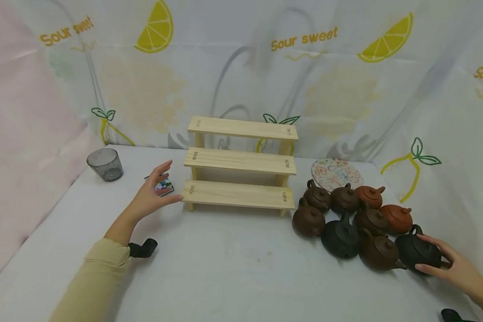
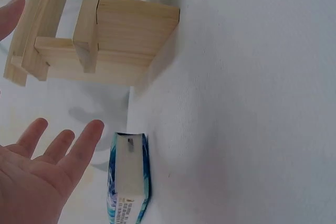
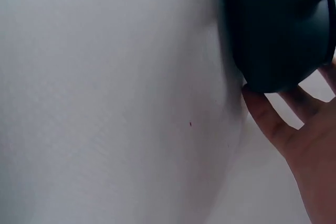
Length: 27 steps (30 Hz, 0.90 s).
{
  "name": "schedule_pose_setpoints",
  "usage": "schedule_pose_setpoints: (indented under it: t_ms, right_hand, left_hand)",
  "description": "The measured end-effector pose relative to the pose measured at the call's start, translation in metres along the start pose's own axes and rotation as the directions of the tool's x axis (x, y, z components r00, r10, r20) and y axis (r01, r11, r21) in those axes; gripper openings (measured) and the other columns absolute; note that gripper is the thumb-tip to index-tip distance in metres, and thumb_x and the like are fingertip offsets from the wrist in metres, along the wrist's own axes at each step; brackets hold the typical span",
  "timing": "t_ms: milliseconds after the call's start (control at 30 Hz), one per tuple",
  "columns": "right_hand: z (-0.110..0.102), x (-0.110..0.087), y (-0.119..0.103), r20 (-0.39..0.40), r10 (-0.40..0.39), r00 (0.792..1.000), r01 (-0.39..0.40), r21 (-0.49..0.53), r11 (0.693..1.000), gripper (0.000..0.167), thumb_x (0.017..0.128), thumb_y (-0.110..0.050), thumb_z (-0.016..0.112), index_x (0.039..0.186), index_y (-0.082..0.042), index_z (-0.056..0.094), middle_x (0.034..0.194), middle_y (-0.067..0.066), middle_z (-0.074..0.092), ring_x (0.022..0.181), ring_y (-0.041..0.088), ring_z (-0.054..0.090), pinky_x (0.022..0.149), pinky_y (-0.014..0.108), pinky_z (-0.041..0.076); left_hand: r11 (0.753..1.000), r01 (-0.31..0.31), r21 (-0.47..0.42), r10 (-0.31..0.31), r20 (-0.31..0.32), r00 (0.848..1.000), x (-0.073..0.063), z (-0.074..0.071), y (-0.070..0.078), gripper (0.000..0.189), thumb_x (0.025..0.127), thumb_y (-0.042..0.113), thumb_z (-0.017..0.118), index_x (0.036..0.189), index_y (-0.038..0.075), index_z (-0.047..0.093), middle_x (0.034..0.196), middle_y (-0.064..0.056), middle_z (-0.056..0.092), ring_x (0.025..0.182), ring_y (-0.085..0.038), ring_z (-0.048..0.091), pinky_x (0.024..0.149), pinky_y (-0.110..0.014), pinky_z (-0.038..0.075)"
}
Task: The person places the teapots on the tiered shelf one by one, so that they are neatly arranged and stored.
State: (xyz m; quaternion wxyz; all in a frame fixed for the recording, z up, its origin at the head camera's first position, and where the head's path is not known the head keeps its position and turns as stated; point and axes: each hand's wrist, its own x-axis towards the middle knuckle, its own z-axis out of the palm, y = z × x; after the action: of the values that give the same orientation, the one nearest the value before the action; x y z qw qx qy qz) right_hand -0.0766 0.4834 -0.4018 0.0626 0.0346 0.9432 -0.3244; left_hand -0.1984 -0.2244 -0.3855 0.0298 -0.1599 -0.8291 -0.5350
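At the right end of a cluster of teapots, my right hand [image 1: 452, 264] grips a black teapot [image 1: 416, 250], thumb on the near side and fingers on the far side. The right wrist view shows fingertips [image 3: 262, 111] against the edge of this dark teapot [image 3: 283, 30], which is partly cut off by the frame. My left hand [image 1: 150, 194] is raised with spread fingers and holds nothing. It hovers left of a three-tier wooden stand [image 1: 237, 195], over a small blue-and-white packet [image 1: 165, 186]. In the left wrist view the packet [image 2: 130, 169] stands beside the hand.
Several brown, black and reddish teapots [image 1: 342, 239] crowd together right of the stand. Behind them lies a round patterned disc [image 1: 334, 172]. A grey translucent cup [image 1: 106, 165] stands at the back left. White cloth covers the table [image 1: 233, 268]; a printed curtain [image 1: 233, 58] hangs behind.
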Motion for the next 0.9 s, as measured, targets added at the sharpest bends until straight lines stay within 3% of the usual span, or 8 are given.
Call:
schedule_pose_setpoints:
  t_ms: [133,200,267,400,533,633,767,900]
  right_hand:
    - [-0.003,0.002,0.003,0.044,0.004,0.999,-0.004,0.000,1.000,0.087,0.086,-0.024,0.068,0.151,-0.026,0.009,0.148,0.032,0.000,0.115,0.061,0.023,0.075,0.032,0.045]
    - [-0.005,0.001,0.005,0.068,-0.002,0.998,0.002,0.004,1.000,0.091,0.085,-0.021,0.069,0.150,-0.027,0.006,0.146,0.037,0.001,0.113,0.060,0.023,0.067,0.020,0.041]
    - [-0.005,0.000,0.006,0.088,-0.003,0.996,0.002,0.012,1.000,0.094,0.084,-0.018,0.070,0.150,-0.029,0.004,0.145,0.038,0.001,0.113,0.060,0.024,0.067,0.018,0.040]
    - [-0.004,-0.001,0.005,0.110,0.008,0.994,-0.012,0.038,0.999,0.096,0.084,-0.018,0.070,0.148,-0.036,0.001,0.143,0.040,0.000,0.111,0.060,0.025,0.068,0.023,0.042]
    - [0.000,-0.002,0.003,0.065,-0.001,0.998,-0.002,0.036,0.999,0.094,0.082,-0.018,0.072,0.150,-0.031,0.008,0.149,0.030,0.002,0.110,0.059,0.027,0.067,0.020,0.042]
    - [0.001,-0.001,-0.002,0.047,0.012,0.999,-0.012,0.002,1.000,0.095,0.081,-0.022,0.074,0.150,-0.028,0.010,0.148,0.030,0.005,0.109,0.059,0.027,0.073,0.029,0.046]
    - [-0.001,0.001,-0.008,0.063,0.027,0.998,-0.023,-0.051,0.998,0.097,0.080,-0.028,0.075,0.151,-0.025,0.009,0.136,0.041,0.009,0.106,0.060,0.027,0.072,0.046,0.045]
    - [-0.001,0.002,-0.011,0.094,0.053,0.994,-0.048,-0.056,0.997,0.099,0.081,-0.029,0.074,0.151,-0.028,0.004,0.135,0.042,0.009,0.107,0.059,0.028,0.071,0.049,0.044]
  left_hand:
    - [0.999,-0.002,-0.054,0.003,0.022,1.000,0.007,0.006,-0.001,0.095,0.077,0.009,0.077,0.149,0.023,0.016,0.150,-0.020,0.014,0.132,-0.044,0.021,0.094,-0.053,0.035]
    - [0.997,0.003,-0.080,0.000,0.037,0.999,0.009,0.009,-0.001,0.096,0.077,0.008,0.077,0.149,0.025,0.016,0.150,-0.021,0.013,0.132,-0.044,0.022,0.094,-0.052,0.037]
    - [0.995,0.002,-0.102,0.003,0.047,0.999,0.012,0.011,-0.001,0.097,0.076,0.006,0.077,0.149,0.024,0.016,0.149,-0.022,0.014,0.131,-0.044,0.025,0.092,-0.052,0.038]
    - [0.994,0.004,-0.113,0.002,0.055,0.998,0.017,0.013,-0.001,0.096,0.076,0.004,0.077,0.149,0.021,0.017,0.147,-0.024,0.019,0.126,-0.045,0.033,0.090,-0.052,0.040]
    - [0.996,0.009,-0.088,-0.002,0.079,0.997,0.022,0.015,-0.003,0.097,0.075,0.003,0.077,0.149,0.020,0.016,0.143,-0.027,0.026,0.122,-0.045,0.039,0.087,-0.052,0.042]
    - [0.997,0.012,-0.070,-0.005,0.103,0.995,0.024,0.016,-0.006,0.098,0.075,0.003,0.077,0.149,0.021,0.016,0.141,-0.027,0.031,0.122,-0.044,0.039,0.085,-0.051,0.044]
    - [0.997,0.057,-0.056,-0.049,0.134,0.990,0.024,0.015,-0.007,0.099,0.076,0.005,0.077,0.150,0.026,0.013,0.138,-0.026,0.037,0.116,-0.043,0.047,0.081,-0.042,0.048]
    - [0.995,0.084,-0.050,-0.076,0.153,0.985,0.024,0.015,-0.007,0.101,0.077,0.005,0.076,0.149,0.029,0.010,0.137,-0.025,0.040,0.105,-0.039,0.055,0.075,-0.032,0.049]
